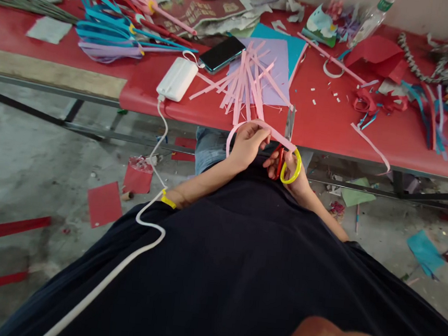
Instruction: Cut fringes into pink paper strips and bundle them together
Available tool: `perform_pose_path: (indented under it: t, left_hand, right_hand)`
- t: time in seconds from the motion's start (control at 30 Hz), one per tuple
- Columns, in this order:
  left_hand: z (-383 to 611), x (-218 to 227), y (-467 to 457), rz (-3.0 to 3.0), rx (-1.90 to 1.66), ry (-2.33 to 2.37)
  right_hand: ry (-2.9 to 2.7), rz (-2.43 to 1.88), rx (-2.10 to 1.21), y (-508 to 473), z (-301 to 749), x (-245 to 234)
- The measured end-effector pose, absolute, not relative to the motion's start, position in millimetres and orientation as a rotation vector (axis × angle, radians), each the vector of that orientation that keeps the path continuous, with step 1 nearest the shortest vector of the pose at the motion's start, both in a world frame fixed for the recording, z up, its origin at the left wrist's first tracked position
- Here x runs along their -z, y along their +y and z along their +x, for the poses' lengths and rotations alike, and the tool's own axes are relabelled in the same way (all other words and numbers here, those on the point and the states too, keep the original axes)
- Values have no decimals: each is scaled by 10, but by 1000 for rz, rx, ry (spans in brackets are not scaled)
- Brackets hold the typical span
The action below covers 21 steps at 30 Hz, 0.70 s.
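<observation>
Dark shirt (239, 263) fills the bottom of the view, hiding the lap. Just below the red table (329, 125) edge, left hand (247, 146) pinches a looped pink paper strip (264, 128). Right hand (292, 174) grips scissors (288, 152), fingers through the yellow handle; blade partly hidden, rising past the edge. Loose pink strips (243, 83) lie on the table beyond the hands. Open floor left of the table.
</observation>
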<state>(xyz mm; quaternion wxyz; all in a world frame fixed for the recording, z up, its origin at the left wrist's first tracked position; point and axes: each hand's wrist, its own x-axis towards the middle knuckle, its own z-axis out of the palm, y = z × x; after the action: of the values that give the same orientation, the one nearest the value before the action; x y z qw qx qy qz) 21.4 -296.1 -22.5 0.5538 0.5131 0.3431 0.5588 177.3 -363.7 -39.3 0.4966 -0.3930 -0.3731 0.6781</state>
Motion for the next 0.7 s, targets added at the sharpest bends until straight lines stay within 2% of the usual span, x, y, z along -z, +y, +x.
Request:
perform_pose_path:
  t: [0.17,0.3,0.5,0.6,0.7]
  left_hand:
    - [176,197,-2752,1190,-1322,932]
    - [208,-46,-2239,1345,-1303,940]
    - [105,-913,-1462,1736,-1111,870]
    - [-201,-1398,-1229,1870,-1030,761]
    - [-478,-1685,-947,1918,-1019,736]
  right_hand:
    - [-918,-1011,-1441,-3574,1762,459]
    - [-990,-1071,-1238,-3174,1762,410]
    - [-1143,-991,-962,-1841,1840,-86]
    - [-1190,-960,-943,-1189,1867,-311]
    - [-1151,-940,-961,-786,1836,-354]
